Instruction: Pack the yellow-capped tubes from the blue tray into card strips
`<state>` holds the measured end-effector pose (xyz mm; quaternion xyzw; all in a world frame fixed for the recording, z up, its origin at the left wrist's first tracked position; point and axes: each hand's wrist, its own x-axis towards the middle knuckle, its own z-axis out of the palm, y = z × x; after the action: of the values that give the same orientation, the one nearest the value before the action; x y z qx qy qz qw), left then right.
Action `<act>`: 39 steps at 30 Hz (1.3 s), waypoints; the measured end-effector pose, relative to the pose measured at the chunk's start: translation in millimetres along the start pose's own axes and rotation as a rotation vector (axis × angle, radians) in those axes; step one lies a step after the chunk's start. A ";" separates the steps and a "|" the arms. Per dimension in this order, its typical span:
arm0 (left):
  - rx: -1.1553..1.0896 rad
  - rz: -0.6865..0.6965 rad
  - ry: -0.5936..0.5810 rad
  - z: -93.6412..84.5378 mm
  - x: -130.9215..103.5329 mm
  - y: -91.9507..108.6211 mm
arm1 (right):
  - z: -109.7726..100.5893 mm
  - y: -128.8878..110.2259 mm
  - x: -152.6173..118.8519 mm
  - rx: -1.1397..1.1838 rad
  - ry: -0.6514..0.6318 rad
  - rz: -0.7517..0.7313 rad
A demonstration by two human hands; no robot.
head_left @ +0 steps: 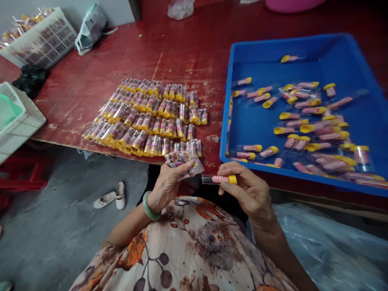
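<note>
My left hand (169, 182), with a green bangle at the wrist, is closed on a small stack of printed cards (184, 160), its thumb lying across the top. In my right hand (250, 188) a clear tube (220, 179) with a yellow cap and pink-patterned contents is pinched near the cap. It lies level, its clear end pointing left toward the cards. Just beyond my left hand, rows of yellow-capped clear tubes (145, 117) with printed inserts are piled on the red table. A blue tray (257, 52) beyond my right hand holds many loose pink-filled tubes (330, 135).
A white basket (45, 40) of similar tubes stands at the back left, beside a grey-white bag (92, 30) and a black plastic bag (30, 79). Another white crate (21, 117) is at the left edge. White shoes (113, 197) lie on the floor; clear plastic sheeting (327, 246) is at lower right.
</note>
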<state>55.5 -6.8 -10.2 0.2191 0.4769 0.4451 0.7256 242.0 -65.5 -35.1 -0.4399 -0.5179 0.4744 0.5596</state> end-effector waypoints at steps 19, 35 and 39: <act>-0.091 -0.053 0.029 3.4 -10.1 -6.5 | 23.7 5.1 -8.9 -0.452 0.268 -0.517; -0.063 0.027 0.070 -6.7 -4.3 -12.3 | 37.4 12.8 -16.4 -1.000 0.327 -0.841; -0.057 0.044 0.073 -3.5 -5.4 -12.3 | 35.8 16.8 -18.6 -1.019 0.323 -0.847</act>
<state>56.9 -18.0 -18.3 0.1923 0.4854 0.4821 0.7036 204.8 -81.1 -51.9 -0.4730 -0.7143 -0.1605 0.4902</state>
